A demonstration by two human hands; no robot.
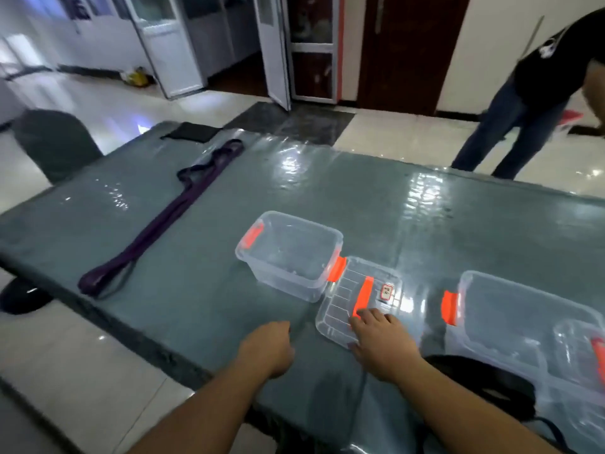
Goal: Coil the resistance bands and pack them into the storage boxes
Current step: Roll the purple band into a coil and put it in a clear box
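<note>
Plainly, the purple resistance band point(154, 221) is lying stretched out along the left part of the desk point(327, 198), well apart from both hands, with a kinked bunch near its far end and a flattened loop at the near end. It is looking like a flat rubber strap: soft, limp, light, probably grippy rather than slick, so it is likely going to flop and spring open unless the coil is pinched while it is carried. The near loop end is seeming the best place to take hold and start winding.

The open storage box point(289, 257) is sitting in the middle of the desk, clear thin-walled plastic with rounded corners and orange latches, nothing showing inside. Its ribbed clear lid point(343, 309) with an orange handle strip is lying flat just beside it. The right hand point(381, 342) is resting on that lid with fingers spread. The left hand point(266, 347) is hovering over the desk with fingers loosely curled, holding nothing. A second clear box point(523, 326) is standing to the right, and a dark strap point(484, 385) is lying at the near edge. The desk cover is glossy and wrinkled.
</note>
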